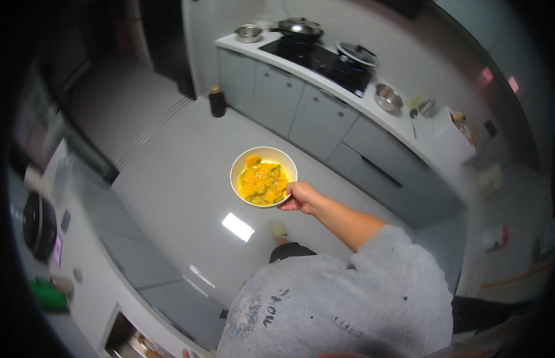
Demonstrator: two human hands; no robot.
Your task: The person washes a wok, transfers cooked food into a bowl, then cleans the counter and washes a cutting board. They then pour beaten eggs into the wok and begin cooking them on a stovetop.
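Observation:
My right hand [300, 198] grips the rim of a round white bowl [236, 172], thumb over the edge and fingers beneath. Held out above the grey floor, the bowl contains cooked orange-yellow pumpkin slices [262, 183] with green skin, in a glossy yellow liquid. Of my left hand [186, 353], only what seems to be a fingertip shows at the bottom edge; the rest is out of frame.
A black glass cooktop [322, 62] bears a lidded wok [300, 29] and a glass-lidded pan [357, 53]. Steel bowls [248, 33] [388, 97] flank it. A dark bottle [217, 102] stands on the floor. At left, another counter [87, 286] holds a black appliance [39, 226].

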